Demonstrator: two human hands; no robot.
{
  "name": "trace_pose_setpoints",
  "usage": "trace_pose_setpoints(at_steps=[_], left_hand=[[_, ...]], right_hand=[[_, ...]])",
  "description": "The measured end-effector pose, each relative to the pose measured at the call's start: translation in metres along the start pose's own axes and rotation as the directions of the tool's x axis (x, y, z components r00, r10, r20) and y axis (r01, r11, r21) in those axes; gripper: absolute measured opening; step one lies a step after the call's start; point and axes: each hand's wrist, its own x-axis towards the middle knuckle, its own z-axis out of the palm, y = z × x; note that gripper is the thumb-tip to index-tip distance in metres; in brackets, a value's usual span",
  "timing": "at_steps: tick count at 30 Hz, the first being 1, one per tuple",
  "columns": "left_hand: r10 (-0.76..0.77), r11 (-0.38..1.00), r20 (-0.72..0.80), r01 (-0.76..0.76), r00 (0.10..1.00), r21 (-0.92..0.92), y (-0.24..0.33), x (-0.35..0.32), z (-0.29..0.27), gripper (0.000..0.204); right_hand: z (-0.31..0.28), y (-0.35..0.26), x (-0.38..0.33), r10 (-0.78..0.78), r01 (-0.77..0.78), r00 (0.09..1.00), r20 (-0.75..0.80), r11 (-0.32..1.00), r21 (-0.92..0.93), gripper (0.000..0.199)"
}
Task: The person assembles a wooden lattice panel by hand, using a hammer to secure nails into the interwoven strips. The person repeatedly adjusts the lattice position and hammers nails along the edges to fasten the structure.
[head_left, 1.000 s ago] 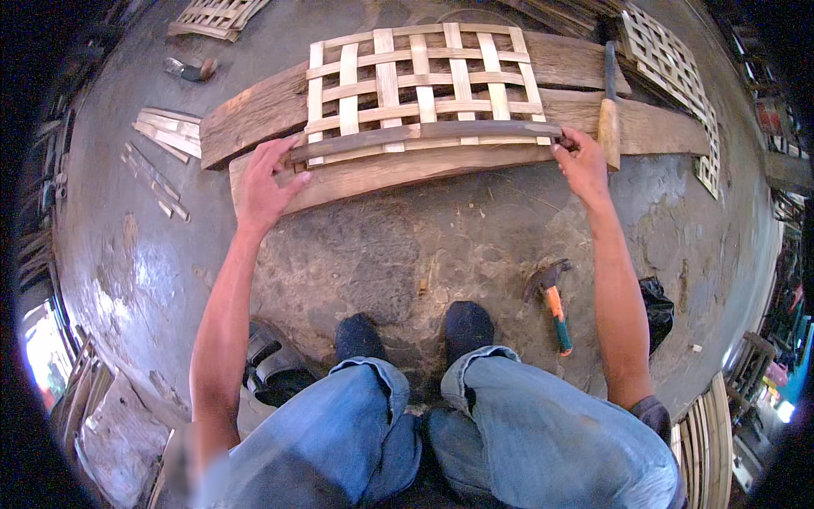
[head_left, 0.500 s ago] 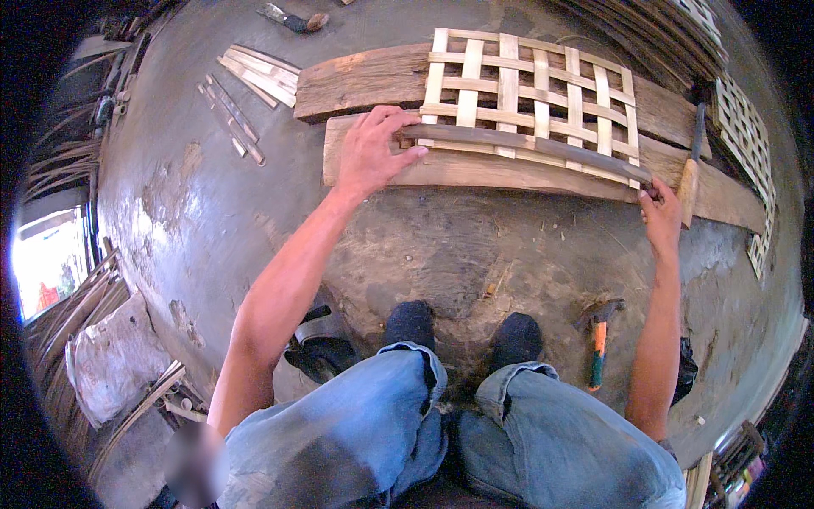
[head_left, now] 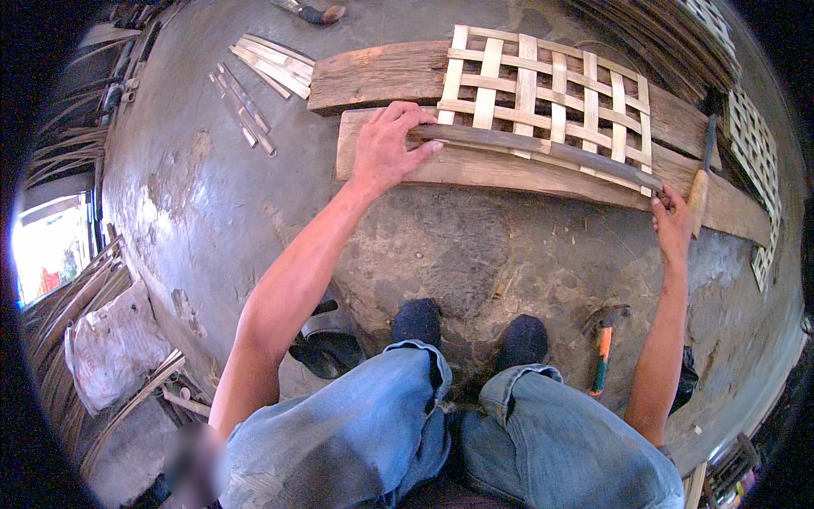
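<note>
A dark brown bamboo strip (head_left: 551, 149) lies along the near edge of a pale lattice panel (head_left: 526, 76) woven from flat strips. My left hand (head_left: 392, 146) is closed over the strip's left end, thumb in front and fingers behind. At the other end, my right hand (head_left: 672, 222) pinches the strip between thumb and fingers, beside the panel's near right corner. Under the panel lie two thick wooden planks, a near one (head_left: 483, 176) and a far one (head_left: 373, 76). Close to my right hand, a knife with a wooden handle (head_left: 699, 204) rests on the near plank.
A hammer (head_left: 604, 348) with an orange and green handle lies on the floor by my right foot. Pale slats (head_left: 275, 64) and darker strips (head_left: 242, 109) lie at far left. Another woven panel (head_left: 755, 136) and stacked strips (head_left: 661, 38) are at far right. Sandals (head_left: 326, 352) sit near my left foot.
The whole view has shifted slightly, so the planks, panel and hands appear a little further right. Both hands keep hold of the bamboo strip's ends, with little other change.
</note>
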Motion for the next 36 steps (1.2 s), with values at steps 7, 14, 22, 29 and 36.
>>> trace_pose_setpoints(at_steps=[7,14,22,29,36], left_hand=[[0.011,1.0,-0.001,-0.011,1.0,0.0,-0.002,-0.001,0.0,0.037],[0.024,1.0,-0.006,-0.024,1.0,-0.012,-0.002,-0.001,0.0,0.041],[-0.067,0.97,0.186,0.108,0.98,-0.216,-0.024,0.006,-0.025,0.042],[-0.015,0.971,0.171,0.056,0.985,-0.234,-0.023,0.005,-0.015,0.031],[-0.021,0.97,0.175,0.063,0.984,-0.235,-0.025,0.006,-0.012,0.03]], right_hand=[[0.0,-0.001,-0.001,-0.005,0.005,1.0,-0.005,0.999,-0.042,0.041],[-0.001,0.001,0.002,-0.007,0.005,1.0,-0.021,0.998,-0.066,0.041],[-0.011,-0.018,-0.001,0.241,-0.242,0.969,0.052,0.891,0.385,0.029],[-0.005,-0.008,0.009,0.207,-0.224,0.975,0.086,0.912,0.345,0.027],[-0.006,-0.007,0.005,0.207,-0.218,0.976,0.067,0.914,0.343,0.027]])
